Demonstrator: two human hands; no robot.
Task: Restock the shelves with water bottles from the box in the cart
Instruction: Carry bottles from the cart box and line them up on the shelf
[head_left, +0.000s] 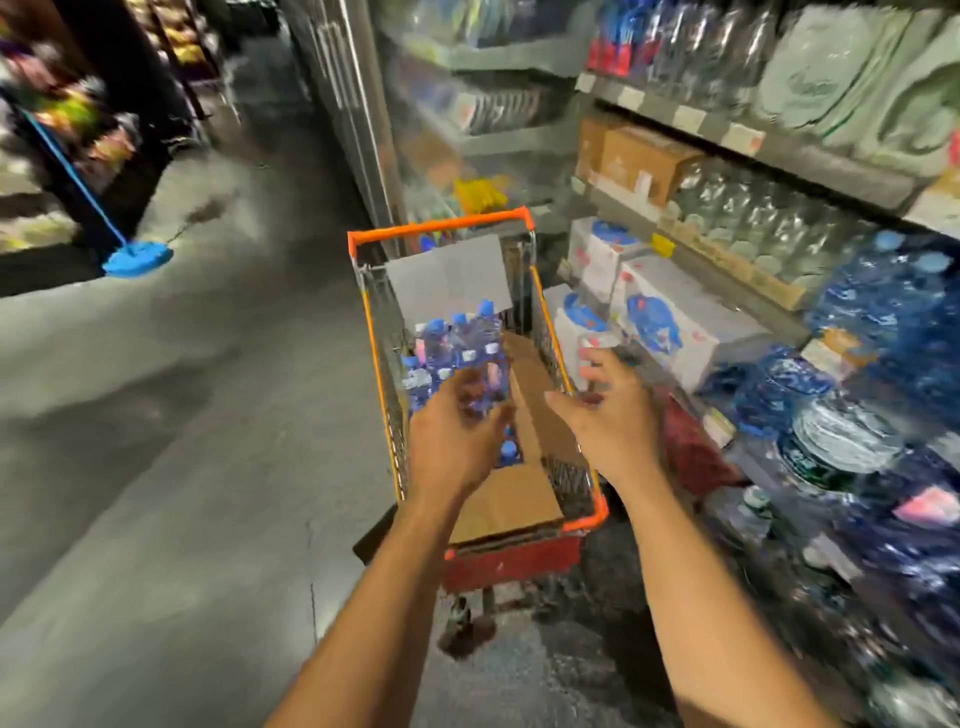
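Blue-capped water bottles (457, 348) stand packed in the cardboard box (511, 499) inside the orange-rimmed cart (441, 228), at its far end; the box flaps hang open toward me.

Left hand (457, 431): over the bottles, fingers curled down among them. Motion blur is heavy; I cannot tell whether it has closed on a bottle or only reaches. Right hand (613, 410): fingers spread apart, palm turned inward, holding nothing, hovering above the cart's right rim.

Step, my judgement: pick-up phase, drawing bottles from the box. No bottle is visibly clear of the box yet.

Next move calls for: a firm hold on one or two bottles by body or neck, a lift straight up past the flaps, then a turn right toward the shelves (727, 130). The lower shelf already carries large blue water jugs (893, 312) and white cartons (670, 322), so a free slot must be found first.

Writing: nothing legible. Shelf-edge price tags (688, 118) are blank smears; the white cartons show blue and red graphics only; bottle labels are too blurred to read. A grey panel (447, 275) at the cart's front bears no text.
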